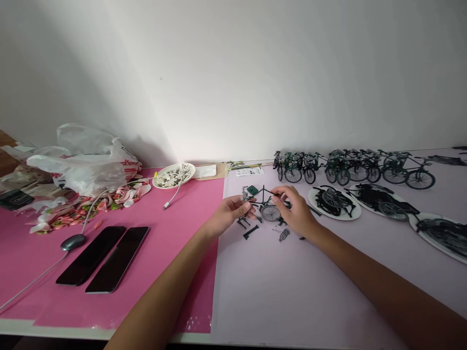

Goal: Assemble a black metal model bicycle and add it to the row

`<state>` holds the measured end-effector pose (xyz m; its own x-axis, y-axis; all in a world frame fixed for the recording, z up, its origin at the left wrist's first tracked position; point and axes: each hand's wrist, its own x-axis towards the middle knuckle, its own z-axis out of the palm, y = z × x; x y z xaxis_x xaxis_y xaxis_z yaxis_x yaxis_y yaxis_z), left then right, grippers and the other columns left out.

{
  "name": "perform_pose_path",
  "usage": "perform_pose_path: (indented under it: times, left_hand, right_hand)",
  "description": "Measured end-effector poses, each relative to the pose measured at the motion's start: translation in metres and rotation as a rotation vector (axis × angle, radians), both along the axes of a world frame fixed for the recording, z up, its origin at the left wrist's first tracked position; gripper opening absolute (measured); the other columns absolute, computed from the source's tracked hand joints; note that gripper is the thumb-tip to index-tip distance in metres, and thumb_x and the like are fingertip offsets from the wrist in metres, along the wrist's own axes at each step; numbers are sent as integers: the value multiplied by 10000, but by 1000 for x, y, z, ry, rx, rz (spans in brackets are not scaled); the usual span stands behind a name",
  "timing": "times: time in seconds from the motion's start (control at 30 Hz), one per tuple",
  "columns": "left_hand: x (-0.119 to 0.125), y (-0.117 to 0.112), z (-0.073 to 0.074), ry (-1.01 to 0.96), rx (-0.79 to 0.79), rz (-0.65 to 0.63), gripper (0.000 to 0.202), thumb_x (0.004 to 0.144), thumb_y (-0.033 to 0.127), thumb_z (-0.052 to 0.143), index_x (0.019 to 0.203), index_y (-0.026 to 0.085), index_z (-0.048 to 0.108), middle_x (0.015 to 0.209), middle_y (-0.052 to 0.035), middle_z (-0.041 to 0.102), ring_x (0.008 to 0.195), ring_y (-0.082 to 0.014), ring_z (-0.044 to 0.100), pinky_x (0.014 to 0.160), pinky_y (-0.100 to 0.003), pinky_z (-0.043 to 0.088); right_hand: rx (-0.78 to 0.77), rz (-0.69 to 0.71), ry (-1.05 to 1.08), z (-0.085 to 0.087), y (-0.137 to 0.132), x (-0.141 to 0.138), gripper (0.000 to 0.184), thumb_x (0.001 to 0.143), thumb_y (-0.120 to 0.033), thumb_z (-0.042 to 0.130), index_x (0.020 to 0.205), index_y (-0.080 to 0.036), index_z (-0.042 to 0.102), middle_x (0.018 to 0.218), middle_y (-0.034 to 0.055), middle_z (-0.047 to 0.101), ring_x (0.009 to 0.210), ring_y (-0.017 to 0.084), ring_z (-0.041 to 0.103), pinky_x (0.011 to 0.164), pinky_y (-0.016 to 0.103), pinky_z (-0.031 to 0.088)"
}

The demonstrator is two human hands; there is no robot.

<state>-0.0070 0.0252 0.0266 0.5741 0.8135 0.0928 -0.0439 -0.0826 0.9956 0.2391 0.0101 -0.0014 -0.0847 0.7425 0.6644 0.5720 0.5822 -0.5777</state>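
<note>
Between my two hands is a small dark model bicycle frame (263, 193). My left hand (236, 212) has thumb and fingers closed around its left end. On the other side, my right hand (295, 210) pinches the frame's right part near the top. A grey spoked wheel (270, 213) shows below the frame, between the hands; I cannot tell whether it is attached. A dark green part (252, 190) lies just behind my left fingers. Closer to me lie a black bar-shaped part (250, 232) and a grey rack-like part (284, 235).
Several assembled model bicycles (357, 165) stand along the wall. White plates with dark parts and wheels, including one plate (355, 214), are at the right. On the pink cover (175, 253) are two phones (118, 260), a cabled mouse (73, 242), a dish (191, 168), petals and a plastic bag (91, 167).
</note>
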Motion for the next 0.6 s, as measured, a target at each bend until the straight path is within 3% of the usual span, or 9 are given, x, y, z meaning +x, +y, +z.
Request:
perform_pose_path:
  times: [0.1,0.23,0.33,0.47,0.6]
  left_hand:
    - [0,-1,-1,-30,3,-58,467,901,551,733,1176,172,723,980,-114,775,948,-236,723,896,-363,510]
    - [4,-2,-2,-103,-73,-29,498,831,527,819,1177,181,721,1041,-127,785,1010,-261,738,956,-384,512]
    - [5,-2,-3,-143,-111,41,517,795,519,853,1154,172,719,1074,-133,784,1063,-273,733,1006,-401,502]
    - [7,-1,-3,-144,-90,146,481,772,527,866,1031,148,723,1048,-135,782,1109,-274,710,999,-392,496]
    - [9,0,-5,-151,-106,186,501,755,542,872,995,134,710,986,-133,783,1026,-259,730,1011,-426,500]
  right_hand:
    - [-12,7,-29,7,1,2,292,1062,-475,478,1163,-251,635,1096,100,678,1015,265,641,874,408,558]
    - [-3,22,-185,27,3,18,349,1079,-461,401,1195,-247,651,1144,122,693,1122,302,622,964,453,523]
    - [-81,-41,-257,39,7,36,375,1066,-481,408,1109,-235,688,1052,112,715,938,275,668,786,390,544]
    - [-235,-133,-399,39,15,58,361,1031,-500,474,969,-242,719,891,74,737,700,236,642,585,336,464]
    - [-183,-156,-427,34,23,71,346,1025,-416,445,984,-245,742,1047,93,742,877,278,679,649,360,495]
